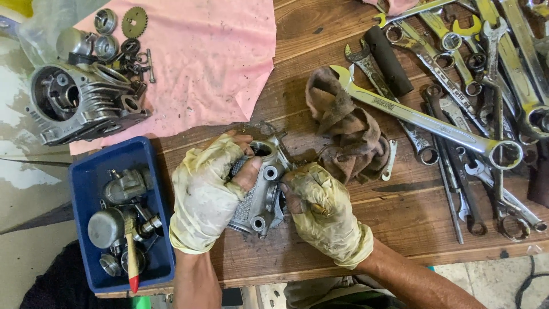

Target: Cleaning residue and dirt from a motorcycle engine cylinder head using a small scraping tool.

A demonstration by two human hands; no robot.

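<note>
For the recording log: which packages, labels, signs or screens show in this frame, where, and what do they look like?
No screens, signs or printed packages in view.
Blue plastic bin: left of the left hand, rectangular, holding metal engine parts.
Clear plastic bag: top left corner, crumpled, partly under the pink cloth.
Large wrench: right of the rag, silver; stamped marking on its shank, too small to make out.

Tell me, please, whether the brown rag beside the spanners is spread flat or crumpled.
Crumpled: the brown rag lies bunched in folds on the wooden table, partly under a long silver spanner.
</note>
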